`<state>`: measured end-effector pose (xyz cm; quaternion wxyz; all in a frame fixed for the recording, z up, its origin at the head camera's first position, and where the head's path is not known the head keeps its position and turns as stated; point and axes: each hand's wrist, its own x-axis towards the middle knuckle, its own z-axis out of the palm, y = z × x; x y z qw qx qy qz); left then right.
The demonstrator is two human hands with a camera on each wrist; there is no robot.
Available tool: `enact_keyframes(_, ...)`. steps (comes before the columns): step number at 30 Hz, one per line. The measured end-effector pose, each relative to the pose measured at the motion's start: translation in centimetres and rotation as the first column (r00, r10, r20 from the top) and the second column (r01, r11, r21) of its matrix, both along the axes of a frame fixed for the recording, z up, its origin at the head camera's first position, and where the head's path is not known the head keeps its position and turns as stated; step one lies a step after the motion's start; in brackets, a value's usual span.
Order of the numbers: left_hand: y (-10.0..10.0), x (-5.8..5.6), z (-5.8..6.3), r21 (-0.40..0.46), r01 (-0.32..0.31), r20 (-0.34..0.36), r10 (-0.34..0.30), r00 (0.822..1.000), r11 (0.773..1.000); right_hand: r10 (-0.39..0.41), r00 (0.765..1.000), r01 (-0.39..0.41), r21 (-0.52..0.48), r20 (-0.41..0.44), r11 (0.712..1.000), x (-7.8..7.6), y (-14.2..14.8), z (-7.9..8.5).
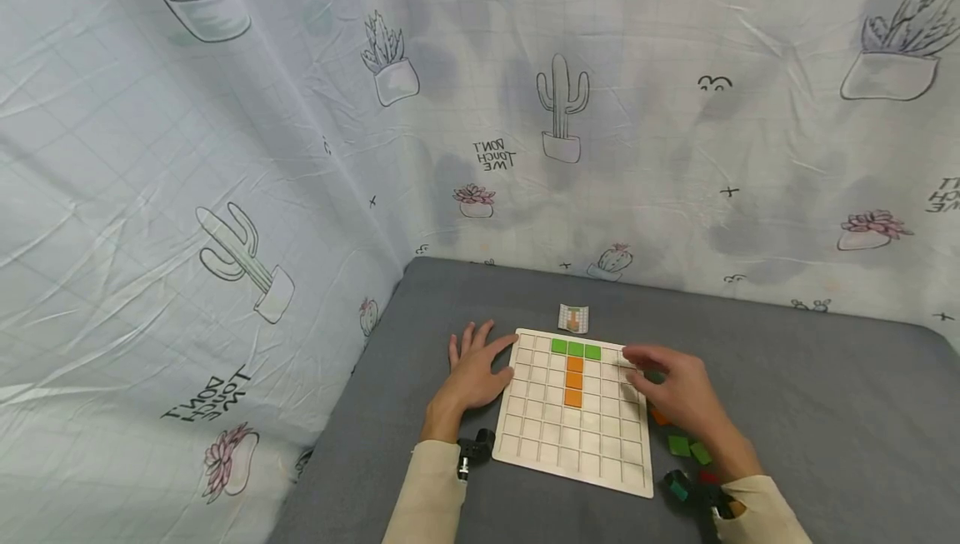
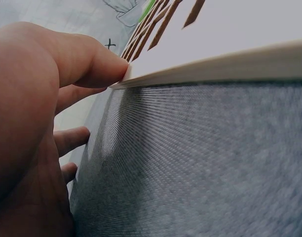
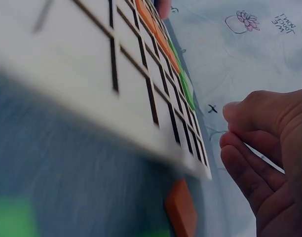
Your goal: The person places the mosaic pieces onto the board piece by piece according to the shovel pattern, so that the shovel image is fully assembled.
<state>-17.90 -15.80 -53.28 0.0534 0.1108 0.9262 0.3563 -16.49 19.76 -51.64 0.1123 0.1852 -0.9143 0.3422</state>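
Note:
A white gridded board (image 1: 551, 436) lies on the grey table. Three green square tiles (image 1: 575, 348) form a row in its top line, and three orange square tiles (image 1: 573, 381) run downward beneath the middle one. My left hand (image 1: 471, 377) touches the board's left edge with thumb and index finger, its other fingers spread over the tabletop. Above the board's upper right corner hovers my right hand (image 1: 678, 386), fingers bent and thumb near the fingertips. No tile shows between them in the right wrist view (image 3: 269, 158).
A small printed card (image 1: 573, 318) lies behind the board. Right of the board are loose tiles: an orange tile (image 3: 181, 210) near its edge, green tiles (image 1: 678, 446) and a red tile (image 1: 707, 476) partly hidden by the right wrist. A patterned curtain (image 1: 652, 152) hangs behind the table.

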Motion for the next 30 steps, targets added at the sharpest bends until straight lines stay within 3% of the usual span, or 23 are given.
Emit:
enact_keyframes(9, 0.1, 0.0, 0.0, -0.007, 0.002, 0.003, -0.002, 1.000, 1.000, -0.065, 0.997, 0.068, 0.043, -0.048, 0.997, 3.8, 3.6, 0.8)
enact_keyframes(19, 0.0, 0.1, 0.2, -0.001, -0.001, -0.001, 0.001, 1.000, 1.000, -0.175, 0.984, 0.176, 0.025, -0.040, 0.984, 7.7, 7.2, 0.1)
enact_keyframes(30, 0.1, 0.1, 0.2, 0.000, -0.002, 0.010, 0.002, 1.000, 1.000, -0.338, 0.934, 0.327, 0.101, 0.120, 0.940, 11.1, 10.1, -0.4)
